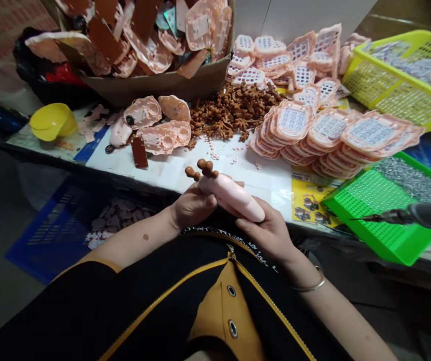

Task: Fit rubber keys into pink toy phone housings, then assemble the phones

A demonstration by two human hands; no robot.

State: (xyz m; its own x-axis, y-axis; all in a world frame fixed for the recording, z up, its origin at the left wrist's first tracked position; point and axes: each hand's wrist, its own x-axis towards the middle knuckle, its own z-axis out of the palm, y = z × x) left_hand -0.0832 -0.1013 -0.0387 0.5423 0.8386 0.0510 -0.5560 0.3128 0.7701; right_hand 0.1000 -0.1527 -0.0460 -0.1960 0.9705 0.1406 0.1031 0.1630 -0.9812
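Note:
Between both hands, in front of my body, is a pink plastic toy shell [234, 195] with brown antler-like knobs [206, 168] sticking up at its far left end. My left hand [194, 205] is closed around that knobbed end, thumb on the near side. My right hand [270, 228] wraps the other, rounded end, with part of its fingers hidden under the shell. Beyond the hands, a heap of brown antler pieces [234, 110] lies on the white table top [200, 173], with tiny pink bits scattered in front of it. Open pink shell halves [162, 135] with wires and parts lie to the left.
Stacked pink panels [294, 120] stand at the right. A green basket [373, 215] holds screws, with a power screwdriver [399, 215] over it. A yellow basket [384, 80], a cardboard box [155, 87] of shells, a yellow scoop [53, 122] and a blue crate [45, 235] surround the workspace.

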